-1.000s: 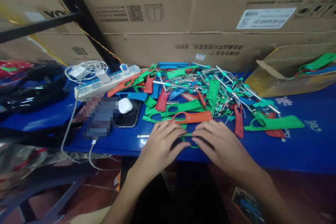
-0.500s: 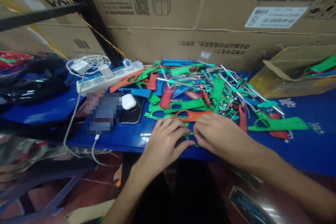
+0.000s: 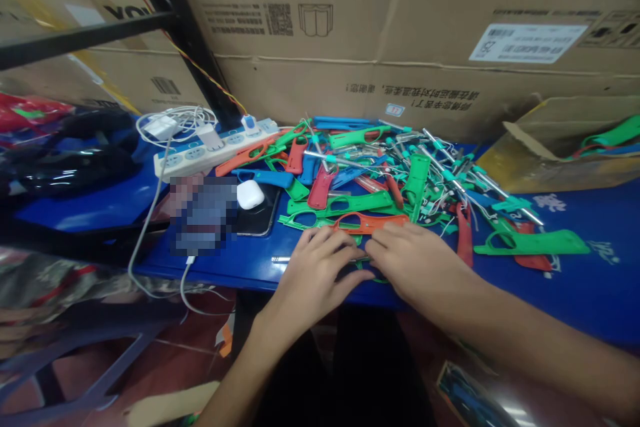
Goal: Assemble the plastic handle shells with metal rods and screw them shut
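My left hand (image 3: 313,273) and my right hand (image 3: 417,267) rest side by side at the front edge of a blue table (image 3: 565,280). Their fingertips meet over a small green plastic part with a metal rod (image 3: 280,259), which they mostly hide. Both hands have fingers curled and pressed down on it. Just beyond the fingers lies an orange handle piece (image 3: 373,222), and behind it a pile of green, red, blue and orange plastic handles and metal-tipped rods (image 3: 395,173).
A white power strip (image 3: 215,150) with cables, a phone (image 3: 257,217) and a white earbud case (image 3: 250,194) lie to the left. Cardboard boxes (image 3: 400,27) wall the back. An open carton (image 3: 560,147) with more handles sits at right. A black shelf post (image 3: 170,13) stands behind.
The hands have shifted slightly closer together over the green part, and my right forearm now comes in lower from the right. The view has drifted a little.
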{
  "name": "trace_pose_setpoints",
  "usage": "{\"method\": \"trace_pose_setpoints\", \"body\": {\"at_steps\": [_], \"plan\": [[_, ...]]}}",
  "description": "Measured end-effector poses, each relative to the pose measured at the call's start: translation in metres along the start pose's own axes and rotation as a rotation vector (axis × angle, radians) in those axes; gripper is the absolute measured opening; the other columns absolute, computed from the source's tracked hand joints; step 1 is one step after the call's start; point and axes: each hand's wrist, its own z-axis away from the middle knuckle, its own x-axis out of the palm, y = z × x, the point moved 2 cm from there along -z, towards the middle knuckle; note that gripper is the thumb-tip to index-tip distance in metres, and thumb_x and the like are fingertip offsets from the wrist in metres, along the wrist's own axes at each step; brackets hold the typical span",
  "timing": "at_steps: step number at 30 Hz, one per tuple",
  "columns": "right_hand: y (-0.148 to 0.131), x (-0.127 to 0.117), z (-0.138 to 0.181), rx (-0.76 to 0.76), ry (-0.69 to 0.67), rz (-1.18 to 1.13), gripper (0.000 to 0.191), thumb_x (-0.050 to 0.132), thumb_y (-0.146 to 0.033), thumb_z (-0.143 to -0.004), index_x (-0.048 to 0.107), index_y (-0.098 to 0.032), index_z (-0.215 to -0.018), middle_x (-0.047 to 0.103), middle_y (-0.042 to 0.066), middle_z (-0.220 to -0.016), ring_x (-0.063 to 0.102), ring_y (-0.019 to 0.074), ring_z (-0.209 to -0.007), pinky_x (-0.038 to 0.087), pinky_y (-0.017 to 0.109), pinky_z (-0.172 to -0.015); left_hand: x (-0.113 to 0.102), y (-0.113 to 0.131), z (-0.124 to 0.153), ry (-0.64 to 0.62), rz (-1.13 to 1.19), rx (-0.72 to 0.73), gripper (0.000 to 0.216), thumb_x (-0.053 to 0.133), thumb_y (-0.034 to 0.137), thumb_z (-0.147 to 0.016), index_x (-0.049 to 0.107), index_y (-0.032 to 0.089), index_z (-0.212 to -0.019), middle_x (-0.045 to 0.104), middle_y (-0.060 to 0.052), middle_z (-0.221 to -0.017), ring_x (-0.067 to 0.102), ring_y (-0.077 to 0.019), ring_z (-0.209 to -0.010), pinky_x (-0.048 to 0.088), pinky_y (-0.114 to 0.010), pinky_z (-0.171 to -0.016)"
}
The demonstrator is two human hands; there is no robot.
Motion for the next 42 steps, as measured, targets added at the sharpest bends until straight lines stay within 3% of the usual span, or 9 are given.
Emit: {"method": "trace_pose_setpoints", "body": {"at_steps": [5,9,11,13,17,23,28,36,42], "plan": [[-0.014,0.004,0.019,0.0,0.054,0.085,0.031,0.042,-0.004,-0.097,0.066,-0.017,-0.081,0.064,0.009,-0.079,0.055,0.0233,-0.07,0.04,0.037,-0.065,0.0,0.0,0.0,0.028,0.009,-0.004,0.026,0.063,0.043,-0.099,0.071,0.022,-0.11,0.071,-0.004,-0.108,0.06,-0.0228,-0.102,0.04,-0.041,-0.091],[-0.019,0.011,0.046,0.015,0.152,0.062,0.034,0.036,-0.01,-0.104,0.068,-0.011,-0.115,0.07,0.014,-0.1,0.059,0.0268,-0.087,0.044,0.042,-0.076,0.001,0.0,0.001,0.065,0.028,-0.009,0.027,0.066,0.045,-0.097,0.072,0.022,-0.111,0.072,-0.004,-0.107,0.061,-0.023,-0.103,0.04,-0.041,-0.093],[-0.015,0.011,0.058,0.049,0.174,-0.039,0.033,0.037,-0.017,-0.108,0.064,-0.014,-0.126,0.071,0.013,-0.114,0.061,0.0267,-0.097,0.046,0.043,-0.084,0.001,0.0,0.002,0.079,0.03,-0.008,0.026,0.068,0.044,-0.096,0.072,0.022,-0.11,0.072,-0.003,-0.106,0.061,-0.0223,-0.103,0.04,-0.04,-0.093],[-0.005,0.009,0.068,0.142,0.212,-0.155,0.03,0.04,-0.023,-0.11,0.063,-0.018,-0.129,0.07,0.01,-0.121,0.063,0.0249,-0.103,0.047,0.043,-0.09,0.001,0.0,0.002,0.092,0.028,-0.009,0.025,0.069,0.042,-0.096,0.071,0.022,-0.11,0.072,-0.002,-0.106,0.061,-0.0218,-0.103,0.041,-0.04,-0.093],[0.015,0.007,0.078,0.279,0.295,-0.239,0.022,0.05,-0.024,-0.107,0.067,-0.019,-0.119,0.07,0.008,-0.113,0.063,0.0233,-0.1,0.049,0.04,-0.09,0.0,0.0,0.001,0.102,0.03,-0.001,0.026,0.071,0.043,-0.094,0.072,0.022,-0.109,0.073,-0.002,-0.107,0.063,-0.0217,-0.103,0.041,-0.039,-0.092],[0.021,0.02,0.065,0.233,0.217,-0.326,0.019,0.052,-0.023,-0.106,0.069,-0.018,-0.114,0.068,0.008,-0.108,0.06,0.0234,-0.097,0.049,0.039,-0.086,0.0,0.0,0.001,0.104,0.03,0.013,0.025,0.072,0.042,-0.094,0.072,0.023,-0.11,0.072,-0.002,-0.106,0.063,-0.022,-0.103,0.042,-0.039,-0.092],[0.022,0.016,0.053,0.177,0.214,-0.336,0.018,0.05,-0.02,-0.107,0.068,-0.018,-0.107,0.07,0.007,-0.102,0.061,0.0225,-0.094,0.046,0.037,-0.085,0.001,0.0,0.001,0.106,0.024,0.013,0.024,0.071,0.042,-0.094,0.073,0.024,-0.11,0.072,-0.001,-0.105,0.063,-0.0213,-0.101,0.042,-0.039,-0.091],[0.019,0.006,0.042,0.176,0.373,-0.354,0.014,0.054,-0.019,-0.106,0.068,-0.018,-0.108,0.073,0.003,-0.095,0.062,0.018,-0.082,0.042,0.032,-0.077,0.001,0.0,0.002,0.095,0.017,0.015,0.023,0.071,0.042,-0.094,0.072,0.024,-0.109,0.073,-0.001,-0.105,0.063,-0.0221,-0.1,0.042,-0.04,-0.091],[0.018,0.01,0.027,0.252,0.406,-0.34,0.013,0.056,-0.02,-0.105,0.068,-0.018,-0.103,0.075,0.001,-0.094,0.068,0.0186,-0.085,0.046,0.032,-0.08,0.0,0.001,0.002,0.082,0.021,-0.003,0.027,0.07,0.041,-0.095,0.067,0.024,-0.116,0.073,-0.002,-0.11,0.062,-0.0225,-0.102,0.043,-0.042,-0.093]]}}
